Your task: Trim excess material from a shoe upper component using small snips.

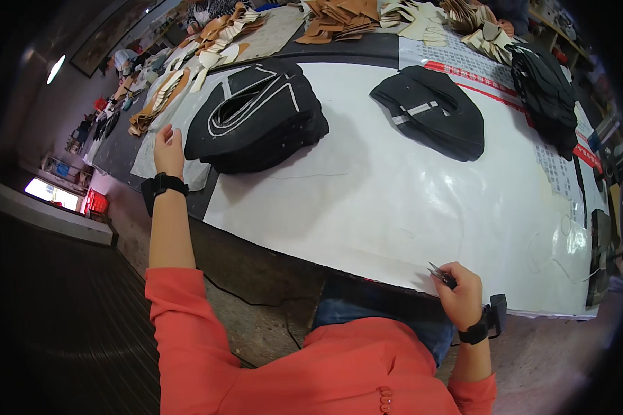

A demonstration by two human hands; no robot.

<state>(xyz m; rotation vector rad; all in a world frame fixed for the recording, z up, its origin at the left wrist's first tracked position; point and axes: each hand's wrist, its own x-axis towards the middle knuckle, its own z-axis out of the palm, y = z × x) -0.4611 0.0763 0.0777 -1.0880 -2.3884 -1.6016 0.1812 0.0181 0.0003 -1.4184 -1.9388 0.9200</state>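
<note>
Head view, left hand: the left hand (167,149) is stretched far out over the table. Its fingers are loosely bent and hold nothing. They sit just beside the left edge of the big black pile (256,117), maybe touching it; I cannot tell for sure.

Head view, big black pile: a stack of black cut shoe pieces with white lines on top. It lies on the white sheet (394,207), to the right of the left hand's fingers. Its long side runs left to right, tipped up a bit at the right end. Its narrow end points toward the left hand.

Head view, right hand: the right hand (462,294) is close to the body, at the near edge of the white sheet. Its fingers are closed around small snips (441,275). The tips of the snips point up and left, toward the middle of the sheet.

Head view, which hand is nearer: the left hand is much nearer the big black pile. The right hand is well apart from it.

Head view, other things: a second black pile (432,114) lies further right, and a third black pile (547,93) sits near the far right edge. Tan and cream cut pieces (339,21) lie at the far end of the table.
</note>
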